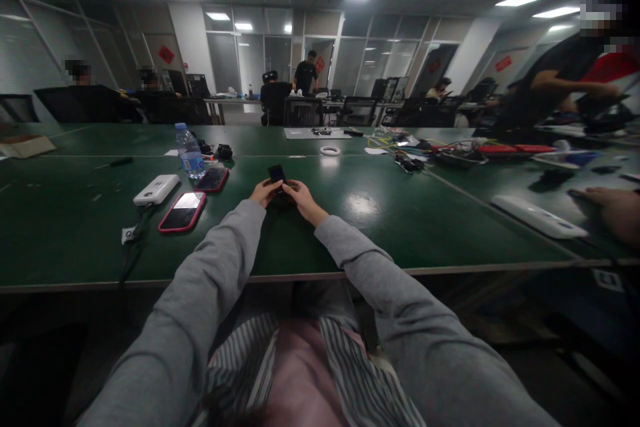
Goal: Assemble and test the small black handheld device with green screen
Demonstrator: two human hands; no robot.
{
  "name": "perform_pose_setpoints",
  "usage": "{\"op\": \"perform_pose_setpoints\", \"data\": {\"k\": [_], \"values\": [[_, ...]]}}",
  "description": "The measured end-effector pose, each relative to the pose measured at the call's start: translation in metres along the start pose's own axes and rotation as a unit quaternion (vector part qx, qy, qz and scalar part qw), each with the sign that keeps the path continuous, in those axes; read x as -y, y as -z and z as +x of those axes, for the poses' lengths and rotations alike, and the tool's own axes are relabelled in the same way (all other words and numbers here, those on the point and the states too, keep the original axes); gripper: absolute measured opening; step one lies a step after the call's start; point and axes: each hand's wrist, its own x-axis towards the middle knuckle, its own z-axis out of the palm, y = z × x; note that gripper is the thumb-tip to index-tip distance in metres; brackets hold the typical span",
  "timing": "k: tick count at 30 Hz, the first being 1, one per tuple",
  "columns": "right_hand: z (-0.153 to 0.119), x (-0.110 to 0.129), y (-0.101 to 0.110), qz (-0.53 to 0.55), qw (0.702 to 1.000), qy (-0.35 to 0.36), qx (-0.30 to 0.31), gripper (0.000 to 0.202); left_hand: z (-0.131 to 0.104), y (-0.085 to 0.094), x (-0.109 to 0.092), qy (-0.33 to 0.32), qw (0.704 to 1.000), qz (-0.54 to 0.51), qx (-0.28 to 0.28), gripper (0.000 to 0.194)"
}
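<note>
Bearings are from the wearer, twelve o'clock straight ahead. The green table [380, 233] spans the view. At two o'clock a white elongated unit [537, 217] lies on it, a co-worker's hand [613, 213] just beyond its right end. At eleven a clear water bottle [190, 153] stands upright, blue cap on. The left hand [263, 193] and right hand [305, 200] are near one another at twelve, in grey sleeves. Between ten and eleven lie a pink-rimmed phone [183, 212] and a white power bank [157, 189], cable attached. A white ring [329, 151] lies at twelve, beyond the hands. Smallest: a dark object [276, 174] at twelve, pinched between the fingers of both hands, thumbs toward the wearer; contact with the table cannot be determined.
</note>
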Motion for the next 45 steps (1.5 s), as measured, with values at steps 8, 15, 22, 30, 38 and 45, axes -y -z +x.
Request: {"op": "perform_pose_setpoints", "data": {"k": [8,15,22,30,38,45], "values": [[-0.005,0.006,0.003,-0.288,0.929,0.219,-0.079,0.042,0.005,0.001,0.001,0.038,0.999,-0.002,-0.027,0.039],[-0.009,0.009,0.003,-0.431,0.858,0.276,-0.043,0.056,0.006,0.005,-0.002,0.083,0.995,-0.040,-0.046,0.054],[-0.018,0.014,-0.006,-0.398,0.858,0.325,-0.017,0.039,0.010,0.011,-0.001,0.088,0.986,-0.140,-0.013,0.066],[-0.010,0.006,-0.004,-0.309,0.916,0.254,-0.024,0.033,0.005,0.014,-0.005,0.079,0.991,-0.110,-0.012,0.074],[-0.010,0.001,-0.011,-0.094,0.994,0.026,0.058,0.045,0.004,0.007,-0.005,0.088,0.991,-0.099,0.021,0.075],[-0.011,0.007,-0.011,0.010,0.993,-0.070,0.097,0.050,-0.001,0.002,-0.009,0.082,0.989,-0.111,0.058,0.073]]}}
